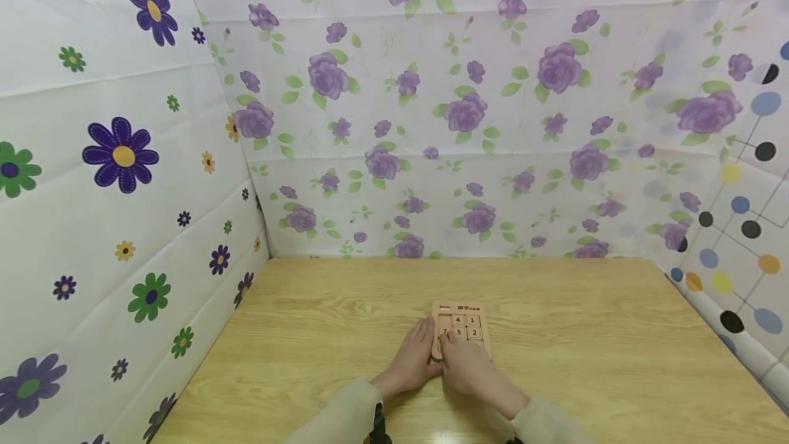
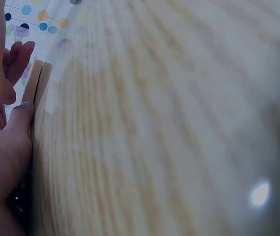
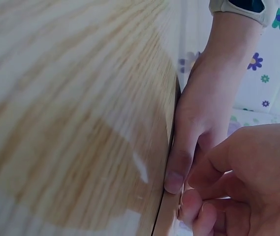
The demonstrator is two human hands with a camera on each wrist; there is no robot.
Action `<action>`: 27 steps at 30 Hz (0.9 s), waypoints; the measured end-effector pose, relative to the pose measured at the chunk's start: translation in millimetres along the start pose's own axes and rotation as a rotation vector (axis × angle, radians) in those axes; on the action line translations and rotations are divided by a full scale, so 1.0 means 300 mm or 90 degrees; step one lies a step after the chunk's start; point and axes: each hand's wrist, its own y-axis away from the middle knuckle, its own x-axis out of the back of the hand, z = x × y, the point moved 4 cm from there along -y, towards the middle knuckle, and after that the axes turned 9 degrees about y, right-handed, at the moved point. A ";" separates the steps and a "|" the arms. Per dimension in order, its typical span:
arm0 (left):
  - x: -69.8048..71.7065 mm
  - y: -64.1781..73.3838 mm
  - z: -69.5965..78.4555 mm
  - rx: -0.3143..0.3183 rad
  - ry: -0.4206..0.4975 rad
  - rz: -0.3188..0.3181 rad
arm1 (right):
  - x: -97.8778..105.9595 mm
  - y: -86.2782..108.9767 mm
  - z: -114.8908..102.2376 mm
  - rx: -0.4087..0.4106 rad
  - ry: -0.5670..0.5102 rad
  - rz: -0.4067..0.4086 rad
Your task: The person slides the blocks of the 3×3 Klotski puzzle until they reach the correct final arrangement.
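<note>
The number board (image 1: 466, 325) is tan with dark digits (image 1: 458, 320), the table (image 1: 592, 334) yellow-grained, the back cloth (image 1: 466, 112) purple-flowered.

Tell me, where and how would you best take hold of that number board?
Probably grip the board by its left and right edges, a hand at each, coming from the near side. It lies flat on the table, its straight sides offering fingers a hold; the left hand touches the left edge, and the right edge is largely uncovered.
</note>
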 end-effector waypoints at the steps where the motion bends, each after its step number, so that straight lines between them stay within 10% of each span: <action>1: 0.000 0.000 0.000 -0.001 -0.001 0.000 | 0.000 -0.001 0.000 0.001 0.001 0.001; 27: 0.004 0.001 0.002 0.013 0.005 -0.010 | -0.025 -0.029 0.053 -0.039 -0.034 0.009</action>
